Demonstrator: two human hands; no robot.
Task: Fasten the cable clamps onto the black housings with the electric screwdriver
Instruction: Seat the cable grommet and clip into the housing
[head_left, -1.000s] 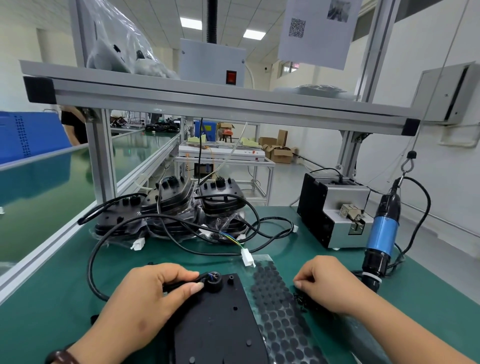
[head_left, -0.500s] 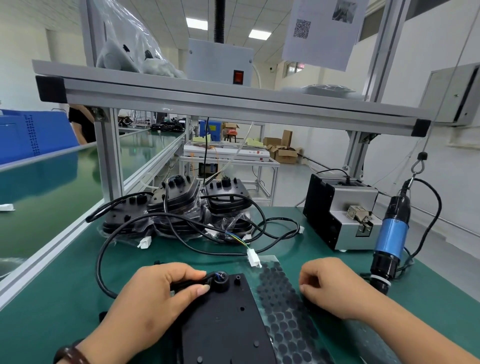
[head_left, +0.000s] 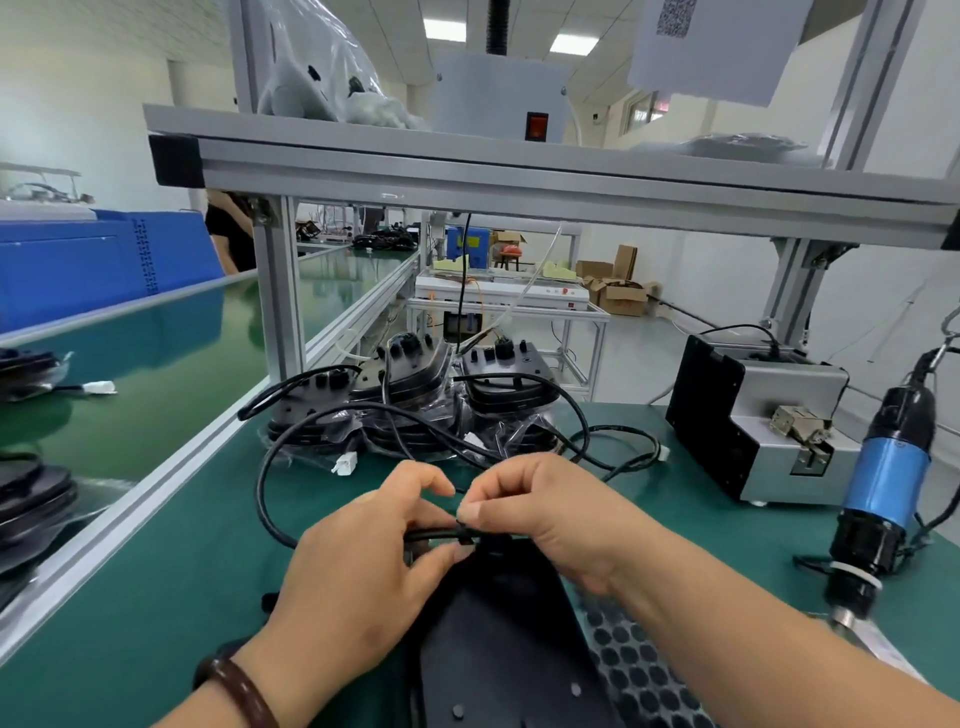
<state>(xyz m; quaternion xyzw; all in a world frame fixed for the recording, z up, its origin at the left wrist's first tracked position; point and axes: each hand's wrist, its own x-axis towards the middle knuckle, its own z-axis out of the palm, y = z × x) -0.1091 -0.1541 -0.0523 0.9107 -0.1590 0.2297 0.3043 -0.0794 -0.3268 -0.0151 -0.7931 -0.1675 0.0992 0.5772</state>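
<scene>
A flat black housing (head_left: 498, 639) lies on the green mat just in front of me. My left hand (head_left: 363, 561) holds its black cable (head_left: 270, 499) against the housing's far end. My right hand (head_left: 540, 514) pinches a small black cable clamp (head_left: 466, 531) around that cable, right beside my left fingers. The blue and black electric screwdriver (head_left: 878, 499) hangs from a hook at the right, apart from both hands. The housing's far end is hidden under my hands.
Several stacked black housings (head_left: 410, 400) with tangled cables sit at the back of the mat. A grey screw feeder box (head_left: 753, 415) stands at the right. A sheet of black round pads (head_left: 639, 670) lies right of the housing. A green conveyor (head_left: 130, 395) runs along the left.
My right hand came left from the pad sheet and now pinches the clamp onto the cable at the housing's end. My left hand shifted its grip on the cable. The view tilted closer.
</scene>
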